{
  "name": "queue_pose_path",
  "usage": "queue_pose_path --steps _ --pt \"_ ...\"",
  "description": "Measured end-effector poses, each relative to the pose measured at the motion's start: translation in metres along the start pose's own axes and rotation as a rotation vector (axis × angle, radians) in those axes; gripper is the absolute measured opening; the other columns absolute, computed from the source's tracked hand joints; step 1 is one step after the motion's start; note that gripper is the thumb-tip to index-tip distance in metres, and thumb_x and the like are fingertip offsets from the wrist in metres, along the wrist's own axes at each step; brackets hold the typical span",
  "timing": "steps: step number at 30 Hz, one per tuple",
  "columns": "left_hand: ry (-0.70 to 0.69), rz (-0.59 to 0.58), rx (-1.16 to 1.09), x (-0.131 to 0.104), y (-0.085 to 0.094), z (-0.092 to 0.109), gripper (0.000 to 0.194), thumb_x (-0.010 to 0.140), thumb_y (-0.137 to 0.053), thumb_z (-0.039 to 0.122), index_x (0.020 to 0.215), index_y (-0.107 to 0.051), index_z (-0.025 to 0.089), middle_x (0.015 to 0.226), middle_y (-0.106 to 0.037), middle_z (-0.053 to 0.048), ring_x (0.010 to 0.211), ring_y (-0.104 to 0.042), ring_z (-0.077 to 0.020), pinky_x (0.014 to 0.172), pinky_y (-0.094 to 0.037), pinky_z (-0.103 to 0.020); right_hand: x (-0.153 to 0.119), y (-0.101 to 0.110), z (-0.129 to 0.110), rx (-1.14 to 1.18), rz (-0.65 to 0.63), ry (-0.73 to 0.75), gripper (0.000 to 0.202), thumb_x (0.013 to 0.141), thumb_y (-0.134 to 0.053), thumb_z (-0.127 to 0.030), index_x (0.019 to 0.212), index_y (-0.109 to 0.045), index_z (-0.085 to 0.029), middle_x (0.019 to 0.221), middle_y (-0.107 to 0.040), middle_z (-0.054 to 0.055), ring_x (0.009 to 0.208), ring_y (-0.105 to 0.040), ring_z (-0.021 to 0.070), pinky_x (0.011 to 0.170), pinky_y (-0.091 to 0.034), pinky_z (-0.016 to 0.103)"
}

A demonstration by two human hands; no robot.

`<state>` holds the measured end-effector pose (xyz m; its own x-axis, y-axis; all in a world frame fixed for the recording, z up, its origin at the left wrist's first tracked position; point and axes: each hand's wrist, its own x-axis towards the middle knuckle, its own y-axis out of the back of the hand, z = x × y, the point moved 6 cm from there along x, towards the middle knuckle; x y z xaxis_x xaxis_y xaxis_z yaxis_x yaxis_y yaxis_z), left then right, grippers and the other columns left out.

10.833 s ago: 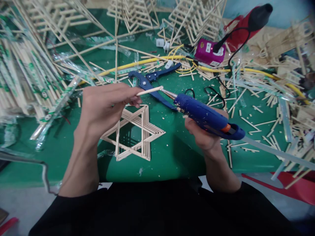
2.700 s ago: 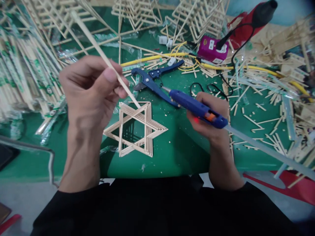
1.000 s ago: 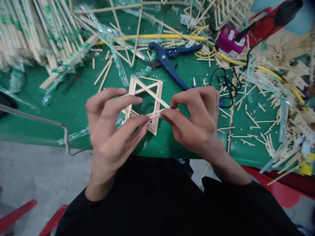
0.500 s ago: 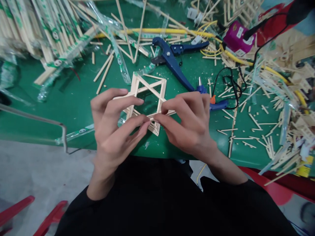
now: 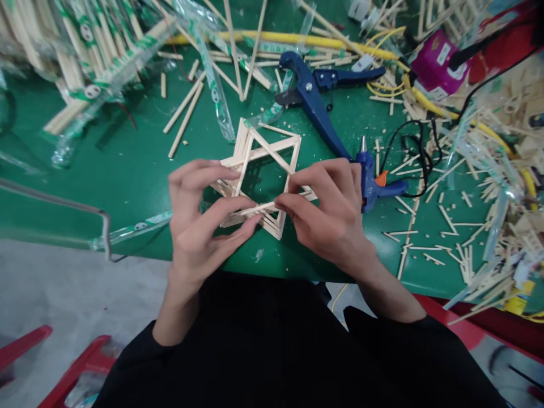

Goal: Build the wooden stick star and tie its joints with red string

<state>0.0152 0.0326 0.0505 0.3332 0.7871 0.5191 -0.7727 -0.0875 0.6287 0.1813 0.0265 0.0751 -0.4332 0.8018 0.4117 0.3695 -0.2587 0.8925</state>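
A star-shaped frame of stacked pale wooden sticks (image 5: 268, 150) lies on the green table between my hands. With thumb and forefinger closed, my right hand (image 5: 329, 207) pinches the right end of a wooden stick (image 5: 268, 205) along the star's near side. My left hand (image 5: 198, 212) is around the star's left side, its thumb and fingers apart near that stick's left part. The left fingertips lie close over the frame; whether they touch it I cannot tell. Just right of my right hand is a blue glue gun (image 5: 369, 184), nozzle pointing away.
Blue pipe cutters (image 5: 314, 107) lie beyond the star. A yellow cable (image 5: 297, 39) crosses the back toward a purple power adapter (image 5: 437, 59). Wrapped chopsticks (image 5: 97, 51) pile up at back left; cut stick pieces (image 5: 463, 260) scatter right. A bent metal rod (image 5: 104, 226) juts in left.
My left thumb and forefinger have parted from their pinch on the stick, which my right hand still pinches. The view has shifted slightly, so the far table items appear higher.
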Motion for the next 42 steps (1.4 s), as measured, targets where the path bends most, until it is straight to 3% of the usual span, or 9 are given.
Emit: queue_pose_path --steps 3,10,20,27,42 --pt "-0.004 0.003 -0.013 0.001 -0.002 -0.003 0.020 0.085 -0.077 0.020 0.102 -0.070 0.028 0.122 -0.065 -0.005 0.122 -0.057 -0.0295 0.103 -0.054 -0.052 0.001 0.000 -0.002 0.013 0.045 0.030 0.018 0.092 -0.066 -0.009 0.079 -0.066 -0.020 0.086 -0.070 0.003 0.092 -0.058 0.0189 0.075 -0.035 0.036" --pt "-0.031 -0.013 0.014 -0.001 -0.003 -0.004 0.018 0.084 -0.077 0.018 0.099 -0.070 0.026 0.122 -0.065 -0.007 0.124 -0.056 -0.0295 0.100 -0.054 -0.052 0.003 -0.003 -0.002 -0.027 0.016 0.033 0.021 0.094 -0.065 -0.014 0.075 -0.066 -0.023 0.086 -0.071 0.002 0.089 -0.058 0.0181 0.073 -0.035 0.036" --pt "0.020 -0.043 0.102 -0.002 -0.002 -0.008 0.016 0.087 -0.078 0.023 0.098 -0.068 0.029 0.127 -0.063 -0.002 0.133 -0.051 -0.0279 0.113 -0.048 -0.048 0.002 -0.005 -0.002 0.014 0.051 0.057 0.016 0.093 -0.069 -0.014 0.078 -0.065 -0.019 0.085 -0.069 0.002 0.089 -0.057 0.0174 0.073 -0.034 0.035" --pt "-0.007 -0.015 0.069 -0.003 0.001 -0.011 0.014 0.085 -0.080 0.027 0.093 -0.067 0.026 0.124 -0.064 -0.003 0.128 -0.052 -0.0289 0.106 -0.050 -0.048 0.003 -0.006 0.000 0.026 0.045 0.049 0.017 0.093 -0.067 -0.012 0.078 -0.065 -0.020 0.088 -0.068 0.002 0.090 -0.055 0.0168 0.073 -0.034 0.035" --pt "0.040 -0.057 0.040 -0.002 -0.003 -0.010 0.017 0.088 -0.077 0.019 0.097 -0.064 0.026 0.131 -0.066 -0.001 0.134 -0.053 -0.0267 0.113 -0.051 -0.049 0.002 -0.009 0.002 0.067 0.038 0.038 0.016 0.094 -0.066 -0.013 0.079 -0.065 -0.021 0.088 -0.068 0.002 0.091 -0.057 0.0173 0.073 -0.035 0.036"
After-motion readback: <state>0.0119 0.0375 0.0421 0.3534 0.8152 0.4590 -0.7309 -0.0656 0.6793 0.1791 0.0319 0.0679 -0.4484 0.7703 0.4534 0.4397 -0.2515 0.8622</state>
